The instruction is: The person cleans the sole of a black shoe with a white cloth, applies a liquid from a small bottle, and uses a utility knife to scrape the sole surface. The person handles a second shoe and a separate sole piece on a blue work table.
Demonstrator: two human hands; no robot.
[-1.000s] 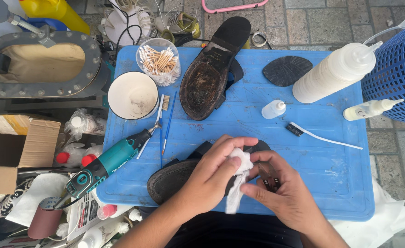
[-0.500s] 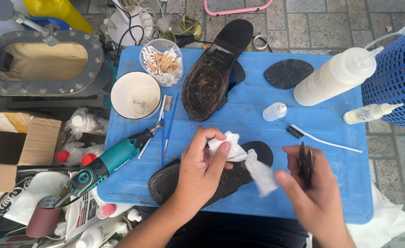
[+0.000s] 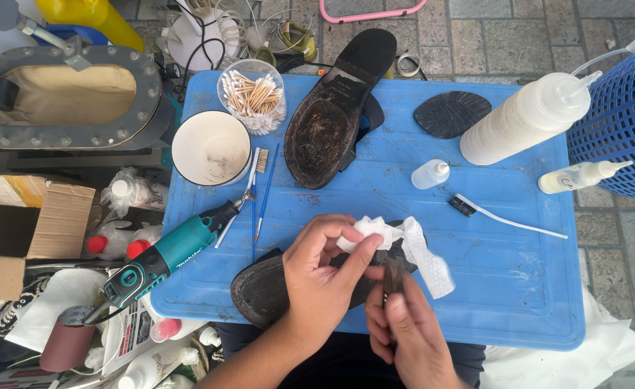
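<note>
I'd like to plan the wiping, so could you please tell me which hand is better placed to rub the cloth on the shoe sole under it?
Probably the left hand: it already pinches the white cloth directly above the dark shoe sole. The right hand grips a small dark tool.

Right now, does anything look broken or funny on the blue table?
Yes. The upside-down shoe at the back has a rough, dirty, bare bottom, and a loose black sole piece lies apart on the blue table.
</note>
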